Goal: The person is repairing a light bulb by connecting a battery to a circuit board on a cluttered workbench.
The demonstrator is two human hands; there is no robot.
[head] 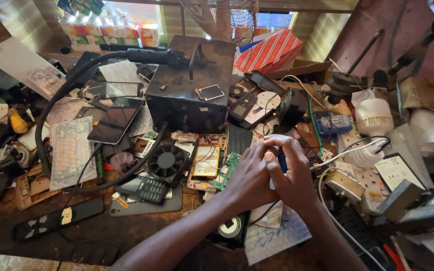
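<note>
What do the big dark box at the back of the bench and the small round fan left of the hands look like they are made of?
The dark box looks like sheet metal with a dull, scuffed black finish: flat panels, sharp folded edges, worn patches. The round fan looks like moulded black plastic, matt, with thin curved blades in a square frame. Both hands, left hand and right hand, close on a small blue thing, material unclear.

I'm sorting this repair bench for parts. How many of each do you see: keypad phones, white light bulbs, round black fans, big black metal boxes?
Keypad phones: 2, one by the fan, one right of the box
White light bulbs: 2, one upright, one lying
Round black fans: 1
Big black metal boxes: 1
Total: 6
</note>
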